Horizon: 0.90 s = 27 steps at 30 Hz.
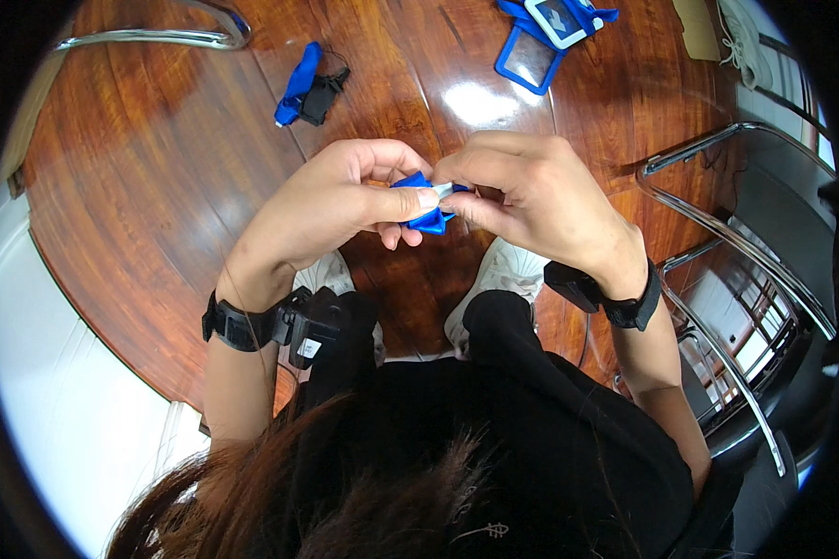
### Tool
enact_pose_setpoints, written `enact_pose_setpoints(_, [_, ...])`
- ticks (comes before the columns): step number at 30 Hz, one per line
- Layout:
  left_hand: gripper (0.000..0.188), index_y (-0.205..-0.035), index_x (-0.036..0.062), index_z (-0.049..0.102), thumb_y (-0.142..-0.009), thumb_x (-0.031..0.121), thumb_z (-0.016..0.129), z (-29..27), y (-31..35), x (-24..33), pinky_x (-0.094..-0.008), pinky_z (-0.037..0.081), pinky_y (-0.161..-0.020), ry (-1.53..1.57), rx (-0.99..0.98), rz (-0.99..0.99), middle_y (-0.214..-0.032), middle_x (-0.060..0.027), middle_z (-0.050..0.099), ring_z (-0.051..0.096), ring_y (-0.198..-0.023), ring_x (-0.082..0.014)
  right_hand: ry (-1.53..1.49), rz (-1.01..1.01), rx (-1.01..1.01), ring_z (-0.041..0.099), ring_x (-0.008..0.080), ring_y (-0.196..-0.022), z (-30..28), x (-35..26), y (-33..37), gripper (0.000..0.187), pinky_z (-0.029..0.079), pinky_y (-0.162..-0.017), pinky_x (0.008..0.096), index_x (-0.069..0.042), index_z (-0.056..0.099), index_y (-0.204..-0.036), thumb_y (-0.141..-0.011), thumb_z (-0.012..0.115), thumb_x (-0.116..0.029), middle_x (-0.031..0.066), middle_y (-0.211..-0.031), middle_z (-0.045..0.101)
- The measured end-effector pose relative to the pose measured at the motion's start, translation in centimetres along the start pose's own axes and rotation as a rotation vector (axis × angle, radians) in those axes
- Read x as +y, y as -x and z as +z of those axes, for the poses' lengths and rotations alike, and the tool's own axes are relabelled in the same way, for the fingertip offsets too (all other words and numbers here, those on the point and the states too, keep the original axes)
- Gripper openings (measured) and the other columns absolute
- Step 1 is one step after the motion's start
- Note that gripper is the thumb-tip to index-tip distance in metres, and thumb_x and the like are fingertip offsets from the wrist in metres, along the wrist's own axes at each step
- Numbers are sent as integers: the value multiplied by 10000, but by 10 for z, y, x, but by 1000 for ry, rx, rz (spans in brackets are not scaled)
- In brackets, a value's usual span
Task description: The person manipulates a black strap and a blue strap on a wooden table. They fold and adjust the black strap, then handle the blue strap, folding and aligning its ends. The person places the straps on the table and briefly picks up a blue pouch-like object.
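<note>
A folded blue lanyard strap [426, 222] is bunched up in front of me. My left hand [345, 191] grips it, with the thumb on top and the fingers curled behind. From the strap's right side a small whitish-silver piece [443, 189] shows between the two hands. My right hand [536, 191] is closed there, thumb and forefinger pinching at that end of the strap. The right fingertips partly hide what they pinch.
On the wood-look floor [177, 168] lie a blue strap [298, 86] with a small black pouch [323, 98], and a blue badge holder [529, 61] beside a white one [557, 20]. Metal-framed chairs [718, 224] stand at the right. My white shoes [503, 275] are below my hands.
</note>
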<state>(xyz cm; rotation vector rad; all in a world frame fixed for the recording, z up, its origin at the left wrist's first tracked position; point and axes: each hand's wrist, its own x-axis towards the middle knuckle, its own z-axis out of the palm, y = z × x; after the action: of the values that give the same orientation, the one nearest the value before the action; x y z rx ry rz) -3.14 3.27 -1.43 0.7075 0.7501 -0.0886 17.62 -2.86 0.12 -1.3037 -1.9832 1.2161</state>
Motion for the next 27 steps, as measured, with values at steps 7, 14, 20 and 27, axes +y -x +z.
enact_pose_setpoints(7, [259, -1041, 12, 549, -877, 183, 655, -9, -3, 2, -172, 445, -532, -9, -71, -69, -861, -51, 630, 597, -661, -85, -10, 29, 29, 585, 280, -671, 9, -4, 4, 157, 466, -582, 363, -31, 652, -917, -776, 681, -95, 114, -742, 581])
enact_pose_setpoints(14, [261, -1056, 6, 537, -883, 166, 649, -19, -7, -4, -182, 503, -556, 237, -193, 4, -892, -88, 618, 633, -692, -124, -81, 74, 260, 512, 101, -557, 25, -9, 8, 143, 393, -467, 240, -31, 684, -925, -799, 704, -95, 39, -690, 567])
enact_pose_setpoints(20, [219, -1043, 29, 529, -896, 152, 635, -18, -10, -7, -188, 525, -596, 366, -221, 92, -910, -77, 603, 645, -728, -134, -81, 152, 414, 540, 139, -528, 30, -14, 6, 155, 425, -473, 263, -19, 660, -920, -788, 710, -82, 66, -677, 567])
enact_pose_setpoints(27, [188, -1023, 54, 536, -896, 154, 633, -5, -13, -7, -208, 527, -620, 350, -147, 144, -900, -67, 603, 640, -730, -136, -144, 242, 564, 526, 93, -545, 40, -13, 8, 132, 404, -476, 234, -18, 656, -911, -799, 699, -74, 56, -683, 569])
